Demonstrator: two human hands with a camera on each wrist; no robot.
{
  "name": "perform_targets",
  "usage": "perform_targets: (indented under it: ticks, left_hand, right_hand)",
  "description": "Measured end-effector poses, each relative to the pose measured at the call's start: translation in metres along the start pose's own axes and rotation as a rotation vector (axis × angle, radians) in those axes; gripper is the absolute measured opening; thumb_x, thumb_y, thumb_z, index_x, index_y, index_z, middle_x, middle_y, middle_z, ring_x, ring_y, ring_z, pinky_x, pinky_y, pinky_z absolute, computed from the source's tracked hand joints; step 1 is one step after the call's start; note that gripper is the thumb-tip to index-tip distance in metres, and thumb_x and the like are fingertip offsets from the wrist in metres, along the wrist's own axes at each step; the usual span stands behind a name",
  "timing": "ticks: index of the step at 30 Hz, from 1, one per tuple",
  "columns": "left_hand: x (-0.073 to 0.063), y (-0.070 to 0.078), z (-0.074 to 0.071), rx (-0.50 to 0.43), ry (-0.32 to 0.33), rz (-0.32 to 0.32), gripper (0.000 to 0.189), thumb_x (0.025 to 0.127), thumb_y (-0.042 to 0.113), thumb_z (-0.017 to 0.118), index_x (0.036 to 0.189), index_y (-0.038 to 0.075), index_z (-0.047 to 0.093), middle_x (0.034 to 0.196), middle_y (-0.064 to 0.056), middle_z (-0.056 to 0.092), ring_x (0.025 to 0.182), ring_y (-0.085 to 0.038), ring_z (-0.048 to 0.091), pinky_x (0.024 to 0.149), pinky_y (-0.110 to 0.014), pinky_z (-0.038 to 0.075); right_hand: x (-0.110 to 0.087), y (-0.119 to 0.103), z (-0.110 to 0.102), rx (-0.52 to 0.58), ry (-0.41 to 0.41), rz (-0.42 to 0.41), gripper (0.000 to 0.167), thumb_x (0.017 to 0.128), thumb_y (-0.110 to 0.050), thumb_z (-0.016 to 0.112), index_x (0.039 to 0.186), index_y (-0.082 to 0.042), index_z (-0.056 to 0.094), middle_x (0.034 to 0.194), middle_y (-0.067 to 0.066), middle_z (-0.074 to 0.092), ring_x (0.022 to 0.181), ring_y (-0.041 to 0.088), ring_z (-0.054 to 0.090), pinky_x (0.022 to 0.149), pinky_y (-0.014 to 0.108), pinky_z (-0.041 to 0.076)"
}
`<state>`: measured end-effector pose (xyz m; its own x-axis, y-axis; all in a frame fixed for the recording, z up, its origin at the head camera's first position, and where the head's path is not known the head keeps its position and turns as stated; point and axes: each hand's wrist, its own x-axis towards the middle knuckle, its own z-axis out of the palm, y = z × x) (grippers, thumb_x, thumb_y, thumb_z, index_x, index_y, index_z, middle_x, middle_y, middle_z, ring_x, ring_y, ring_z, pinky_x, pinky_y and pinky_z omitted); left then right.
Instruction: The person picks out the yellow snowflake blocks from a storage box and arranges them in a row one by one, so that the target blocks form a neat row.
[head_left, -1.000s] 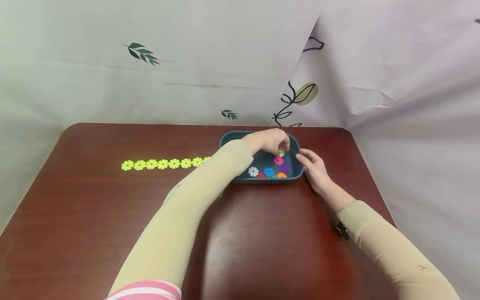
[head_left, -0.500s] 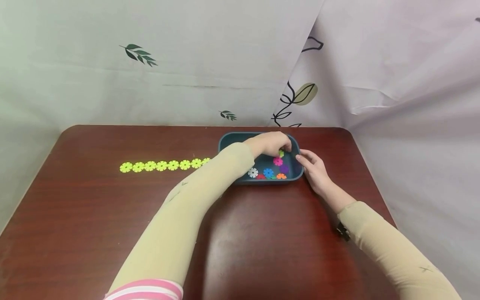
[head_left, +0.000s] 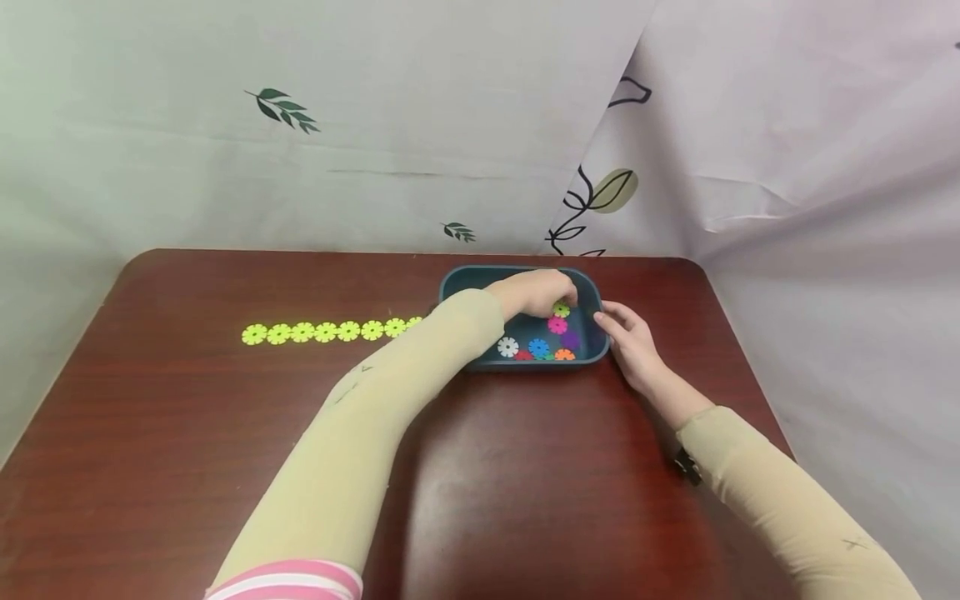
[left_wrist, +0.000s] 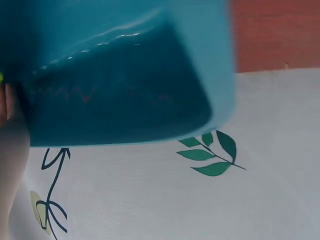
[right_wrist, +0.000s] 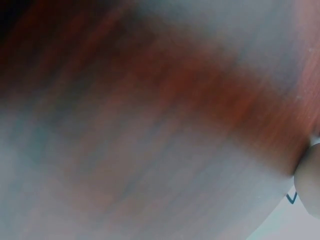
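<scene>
In the head view my left hand (head_left: 542, 292) reaches into the blue tray (head_left: 450, 285), its fingers curled down at a yellow-green flower disc (head_left: 561, 309) and pinching it. Part of those fingers is hidden behind the hand. In the left wrist view the hand (left_wrist: 11, 135) shows at the left edge, beside the tray wall (left_wrist: 205, 55). My right hand (head_left: 633, 346) holds the tray's right end, thumb at the rim. Close to my left fingertips lie a pink disc (head_left: 557, 325) and a purple disc (head_left: 570, 339).
White (head_left: 507, 347), blue (head_left: 538, 348) and orange (head_left: 564, 355) discs lie along the tray's near side, with red and green bits. A row of yellow-green discs (head_left: 326, 332) runs across the brown table (head_left: 187, 433) to the left, its right end behind my left sleeve.
My left hand has dipped slightly, its fingers drawing a little left with the yellow-green disc. My right hand stays at the tray's end.
</scene>
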<state>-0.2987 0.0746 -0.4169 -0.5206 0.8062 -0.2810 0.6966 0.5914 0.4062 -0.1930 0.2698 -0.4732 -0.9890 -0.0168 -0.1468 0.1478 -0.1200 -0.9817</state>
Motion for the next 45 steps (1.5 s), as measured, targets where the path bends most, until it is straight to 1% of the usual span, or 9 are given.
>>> perform_targets:
  ticks: [2, 7, 13, 19, 26, 32, 37, 41, 45]
  left_hand:
    - [0.000, -0.001, 0.003, 0.002, 0.001, 0.001, 0.038, 0.103, 0.008, 0.068, 0.141, 0.013, 0.068, 0.144, -0.005, 0.068, 0.139, -0.020, 0.058, 0.125, -0.037, 0.042]
    - [0.000, -0.006, 0.010, 0.018, 0.029, 0.017, 0.036, 0.102, 0.008, 0.069, 0.138, 0.013, 0.071, 0.143, -0.004, 0.068, 0.138, -0.019, 0.057, 0.124, -0.035, 0.042]
    - [-0.001, -0.010, 0.014, 0.008, 0.061, 0.030, 0.034, 0.101, 0.010, 0.071, 0.135, 0.013, 0.073, 0.140, -0.004, 0.069, 0.134, -0.019, 0.060, 0.122, -0.034, 0.045]
    - [-0.004, -0.012, 0.012, -0.006, 0.045, 0.057, 0.030, 0.101, 0.011, 0.073, 0.131, 0.010, 0.073, 0.136, -0.006, 0.069, 0.127, -0.019, 0.060, 0.120, -0.034, 0.047]
    - [-0.006, -0.013, 0.010, -0.013, 0.033, 0.076, 0.029, 0.098, 0.011, 0.077, 0.127, 0.008, 0.074, 0.131, -0.008, 0.068, 0.118, -0.021, 0.060, 0.113, -0.033, 0.049]
    - [-0.004, -0.014, 0.011, -0.012, 0.033, 0.076, 0.021, 0.096, 0.011, 0.080, 0.116, 0.009, 0.076, 0.122, -0.008, 0.068, 0.110, -0.021, 0.060, 0.106, -0.034, 0.052]
    - [-0.003, -0.015, 0.010, -0.024, 0.037, 0.082, 0.012, 0.095, 0.010, 0.080, 0.106, 0.010, 0.076, 0.113, -0.007, 0.069, 0.102, -0.020, 0.059, 0.098, -0.032, 0.053]
    - [-0.006, -0.016, 0.004, -0.080, 0.048, 0.094, 0.005, 0.096, 0.008, 0.079, 0.099, 0.011, 0.077, 0.104, -0.005, 0.072, 0.094, -0.018, 0.061, 0.090, -0.029, 0.055]
    - [-0.011, -0.016, -0.005, -0.145, 0.076, 0.100, 0.005, 0.096, 0.007, 0.079, 0.095, 0.011, 0.076, 0.097, -0.005, 0.073, 0.087, -0.017, 0.062, 0.083, -0.027, 0.055]
  right_hand:
    - [-0.001, 0.000, 0.000, -0.005, 0.001, 0.002, 0.016, 0.108, -0.009, 0.059, 0.114, -0.020, 0.068, 0.106, -0.011, 0.072, 0.100, 0.002, 0.069, 0.089, 0.016, 0.058]
    - [-0.001, 0.000, -0.001, 0.013, 0.004, 0.002, 0.019, 0.108, -0.007, 0.059, 0.110, -0.022, 0.070, 0.102, -0.012, 0.073, 0.097, 0.001, 0.069, 0.087, 0.016, 0.058]
    - [0.000, -0.001, -0.003, 0.010, 0.008, -0.009, 0.020, 0.108, -0.006, 0.058, 0.110, -0.022, 0.070, 0.103, -0.011, 0.073, 0.098, 0.002, 0.069, 0.087, 0.016, 0.059]
    - [0.002, 0.000, -0.002, 0.014, 0.006, -0.005, 0.018, 0.107, -0.007, 0.059, 0.111, -0.021, 0.070, 0.103, -0.010, 0.074, 0.098, 0.003, 0.069, 0.087, 0.017, 0.058]
    - [0.003, 0.000, -0.002, 0.018, 0.008, -0.004, 0.017, 0.107, -0.006, 0.059, 0.112, -0.020, 0.069, 0.103, -0.010, 0.073, 0.097, 0.003, 0.069, 0.087, 0.017, 0.058]
    - [0.001, -0.002, -0.002, -0.008, 0.012, 0.004, 0.015, 0.108, -0.009, 0.059, 0.113, -0.020, 0.068, 0.104, -0.011, 0.073, 0.097, 0.002, 0.068, 0.086, 0.016, 0.058]
    - [0.001, -0.002, -0.003, -0.023, 0.013, 0.004, 0.015, 0.108, -0.009, 0.059, 0.113, -0.022, 0.067, 0.103, -0.013, 0.072, 0.096, 0.000, 0.068, 0.085, 0.015, 0.058]
    - [0.001, -0.001, -0.003, -0.012, 0.013, -0.005, 0.016, 0.108, -0.008, 0.059, 0.113, -0.021, 0.068, 0.103, -0.012, 0.073, 0.096, 0.000, 0.068, 0.085, 0.015, 0.058]
    - [0.002, 0.000, -0.003, -0.002, 0.017, -0.004, 0.017, 0.107, -0.006, 0.058, 0.113, -0.019, 0.068, 0.102, -0.012, 0.073, 0.096, 0.001, 0.068, 0.086, 0.015, 0.058]
